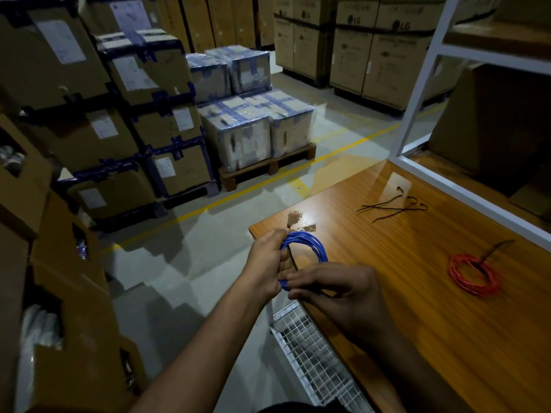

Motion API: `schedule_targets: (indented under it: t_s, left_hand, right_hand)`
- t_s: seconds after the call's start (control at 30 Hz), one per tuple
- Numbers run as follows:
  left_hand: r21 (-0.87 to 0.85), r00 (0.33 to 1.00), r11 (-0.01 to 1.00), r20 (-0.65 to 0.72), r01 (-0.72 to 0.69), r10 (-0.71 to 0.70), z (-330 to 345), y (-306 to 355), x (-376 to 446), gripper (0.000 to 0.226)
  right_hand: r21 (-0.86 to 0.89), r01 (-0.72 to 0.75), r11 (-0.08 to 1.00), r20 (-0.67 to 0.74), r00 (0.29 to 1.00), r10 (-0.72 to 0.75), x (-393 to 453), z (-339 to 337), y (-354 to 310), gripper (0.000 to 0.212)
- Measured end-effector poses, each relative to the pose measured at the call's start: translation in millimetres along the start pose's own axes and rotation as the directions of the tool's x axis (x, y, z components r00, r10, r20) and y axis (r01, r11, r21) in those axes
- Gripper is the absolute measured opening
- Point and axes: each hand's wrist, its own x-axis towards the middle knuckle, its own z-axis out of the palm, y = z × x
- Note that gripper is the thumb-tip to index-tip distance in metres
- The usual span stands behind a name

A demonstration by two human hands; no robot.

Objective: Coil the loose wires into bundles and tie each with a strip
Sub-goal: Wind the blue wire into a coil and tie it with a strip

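Both hands (268, 260) (337, 289) grip blue wire coil (310, 244), apparently pinching dark strip (293, 260); cartons (384, 49) marked LG.

From the hands' spot at the near corner of the wooden table (417, 308), the tabletop lies bare toward 1 o'clock until the loose black strips (393, 205). At 3 o'clock the red wire coil (474, 274) with its black tie takes up the surface. Beyond both, the white shelf frame (465, 193) closes the far edge, while the floor (185, 263) at 9 o'clock stays open up to stacked cardboard boxes (89, 278)
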Motion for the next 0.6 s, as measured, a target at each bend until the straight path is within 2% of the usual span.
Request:
schedule_targets:
  t_s: [0.13, 0.2, 0.3, 0.37, 0.47, 0.53, 0.6]
  left_hand:
    - [-0.024, 0.999, 1.0, 0.048, -0.015, 0.016, 5, 0, -5, 0.018]
    - [-0.014, 0.998, 1.0, 0.057, 0.011, -0.01, 4, -2, -5, 0.019]
    - [-0.007, 0.997, 0.999, 0.064, 0.039, -0.038, 0, -8, -3, 0.018]
    - [-0.011, 0.996, 1.0, 0.081, 0.026, -0.025, 0, -9, -5, 0.018]
    - [-0.019, 0.995, 1.0, 0.1, -0.001, 0.003, 2, -7, -9, 0.018]
    - [-0.019, 0.995, 1.0, 0.103, -0.011, 0.013, 3, -6, -10, 0.017]
    - [-0.021, 0.995, 1.0, 0.102, -0.017, 0.019, 4, -7, -11, 0.017]
  right_hand:
    - [0.265, -0.207, 0.942, 0.014, 0.977, 0.211, -3, -4, 0, 0.022]
    - [0.33, -0.284, 0.9, -0.011, 0.952, 0.305, -1, -3, -2, 0.03]
    - [0.33, -0.342, 0.88, -0.167, 0.896, 0.411, 11, -4, -8, 0.021]
    - [0.22, -0.368, 0.904, -0.295, 0.858, 0.421, 21, -6, -6, 0.017]
    - [0.089, -0.448, 0.89, -0.362, 0.818, 0.448, 32, -10, 5, 0.01]
    - [-0.066, -0.467, 0.882, -0.39, 0.825, 0.408, 38, -12, 13, 0.013]
    - [-0.269, -0.441, 0.856, -0.381, 0.865, 0.326, 44, -13, 19, 0.014]
